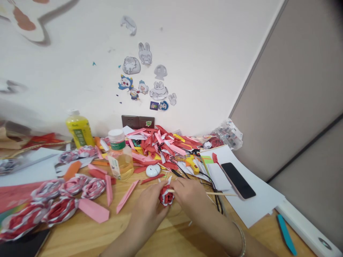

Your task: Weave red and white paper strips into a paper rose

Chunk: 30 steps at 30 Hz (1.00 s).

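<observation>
Near the table's front middle, a small red and white paper rose (166, 197) sits between my two hands. My left hand (149, 201) is closed round its left side. My right hand (189, 196) is closed on a thin wooden stick (222, 193), whose tip touches the rose's upper right and whose other end points right toward the phone. Finished-looking paper roses, pink (93, 188) and red (61, 211), lie at the left. Folded red and pink paper strips (154, 144) are heaped behind my hands.
A juice bottle (122, 160) and a yellow bottle (79, 130) stand at the back left. A white earbud case (153, 171) and yellow glue gun (192, 165) lie behind my hands, with black cables (214, 185). At right are a phone (238, 180) and a teal tool (286, 233).
</observation>
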Available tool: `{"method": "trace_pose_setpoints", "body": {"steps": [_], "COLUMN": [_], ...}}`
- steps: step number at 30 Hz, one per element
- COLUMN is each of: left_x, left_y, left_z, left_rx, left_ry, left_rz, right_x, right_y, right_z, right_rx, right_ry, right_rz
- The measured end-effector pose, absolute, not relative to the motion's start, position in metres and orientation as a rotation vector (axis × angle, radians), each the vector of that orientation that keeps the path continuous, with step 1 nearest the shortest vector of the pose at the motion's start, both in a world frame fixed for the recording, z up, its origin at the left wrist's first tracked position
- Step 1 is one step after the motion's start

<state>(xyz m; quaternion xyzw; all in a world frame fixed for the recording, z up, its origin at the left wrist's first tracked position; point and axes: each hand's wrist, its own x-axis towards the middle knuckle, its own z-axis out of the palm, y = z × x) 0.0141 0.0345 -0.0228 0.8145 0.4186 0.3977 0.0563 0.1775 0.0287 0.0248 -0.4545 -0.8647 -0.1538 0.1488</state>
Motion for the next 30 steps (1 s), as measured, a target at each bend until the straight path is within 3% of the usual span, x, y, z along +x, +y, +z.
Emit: {"method": "trace_pose_setpoints", "body": {"steps": [8,30], "left_x": [0.0141,0.012], "left_y": [0.0343,0.0342], "left_z": [-0.0218,-0.0224], "left_rx": [2.463,2.418], "left_ry": [1.278,1.292], "left_rz": [1.234,1.177], "right_x": [0.173,0.1765], "right_y": [0.0258,0.0261], "right_z": [0.0256,0.023], "right_rx": [-1.268,-1.301], "right_ry": [-2.518,-2.454], "right_rz": [-0.636,-0.598]}}
